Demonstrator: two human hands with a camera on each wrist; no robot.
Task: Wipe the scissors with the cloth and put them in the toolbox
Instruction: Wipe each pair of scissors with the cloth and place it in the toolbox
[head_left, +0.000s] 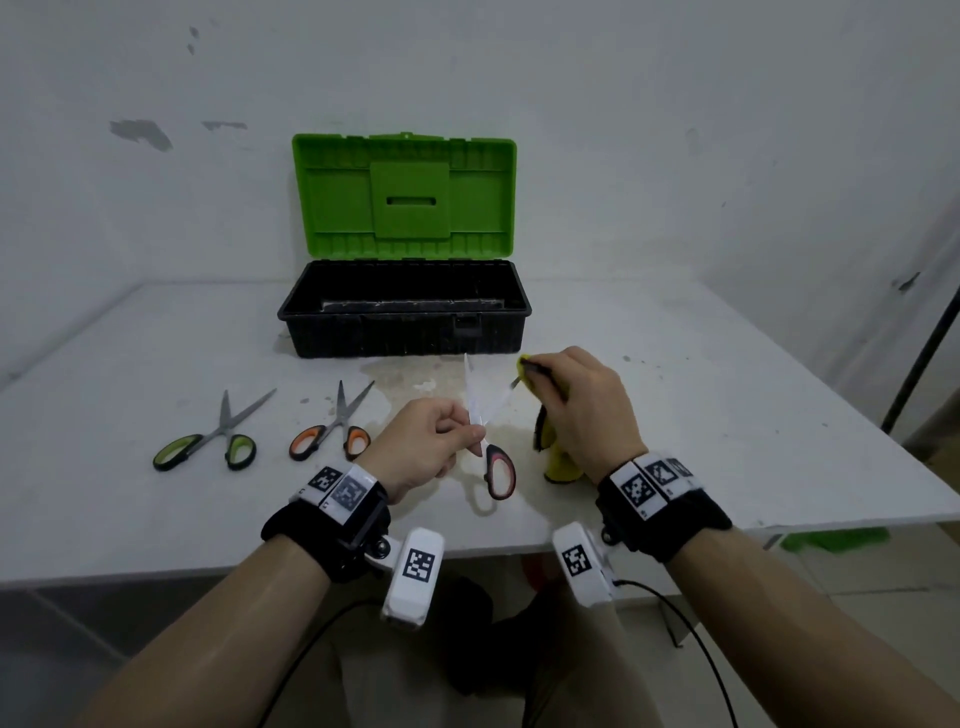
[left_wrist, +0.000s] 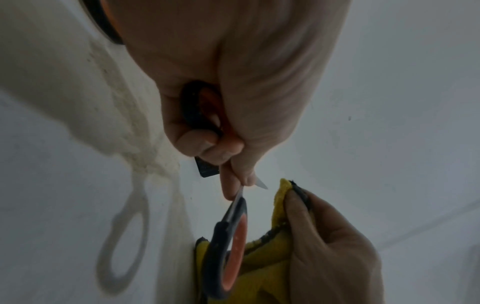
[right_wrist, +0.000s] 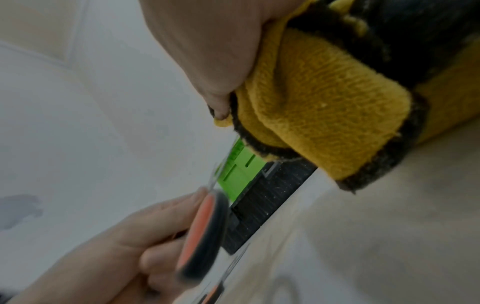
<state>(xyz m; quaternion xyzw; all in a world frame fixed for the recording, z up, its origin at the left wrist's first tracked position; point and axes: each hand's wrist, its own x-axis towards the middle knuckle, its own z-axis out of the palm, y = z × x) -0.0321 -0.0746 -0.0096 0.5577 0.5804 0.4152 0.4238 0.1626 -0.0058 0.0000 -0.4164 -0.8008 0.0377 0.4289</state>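
the left hand's fingers (left_wrist: 205, 144) are curling around one handle loop of the red-handled scissors (head_left: 500, 470), with thumb and forefinger pinching close to the pivot, which is probably why the blades are staying splayed and steady in the air. the other loop is hanging free below the left hand (head_left: 423, 449), and the two blades are fanning up and away toward the toolbox (head_left: 405, 332) (the head view blurs them, so their exact edges are hard to read). the right hand's fingers (left_wrist: 301, 203) are pinching a fold of the yellow cloth (right_wrist: 319, 107) at or just beside the tip of the right-leaning blade; i cannot tell whether cloth and metal are actually touching. the rest of the cloth is draping down under the right hand (head_left: 584, 410) toward the surface (head_left: 727, 415), keeping a clean pad bunched at the fingertips. holding the scissors open looks like a way to reach each blade face separately, so the wiping step seems to be under way, not finished. farther out, the green-handled scissors (head_left: 208, 441) and the orange-handled scissors (head_left: 332, 434) are lying open on the surface to the left, apparently waiting their turn. behind them all the toolbox is sitting with its green lid (head_left: 404, 195) raised, ready to receive them.
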